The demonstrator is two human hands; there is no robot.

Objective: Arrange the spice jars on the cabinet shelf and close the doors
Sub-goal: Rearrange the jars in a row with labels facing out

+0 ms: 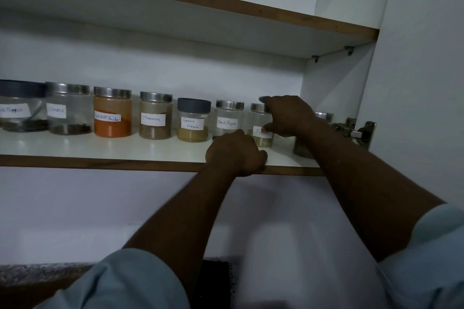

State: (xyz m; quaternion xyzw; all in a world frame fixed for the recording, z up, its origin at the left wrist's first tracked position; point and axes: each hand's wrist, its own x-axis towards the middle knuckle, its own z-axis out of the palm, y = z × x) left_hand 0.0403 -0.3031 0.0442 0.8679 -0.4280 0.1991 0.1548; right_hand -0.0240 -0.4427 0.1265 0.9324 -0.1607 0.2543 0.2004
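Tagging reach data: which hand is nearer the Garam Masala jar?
Left. The left hand grips the shelf edge just front-right of the Garam Masala jar; the right hand holds a green-spice jar two places right.

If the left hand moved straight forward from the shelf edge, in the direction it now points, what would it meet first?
Most likely the Black Pepper jar, which stands just behind the left hand on the shelf; the depth is unclear.

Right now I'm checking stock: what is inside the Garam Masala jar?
The Garam Masala jar holds a low layer of yellowish-brown powder at the bottom; its label and dark lid hide part of the space above.
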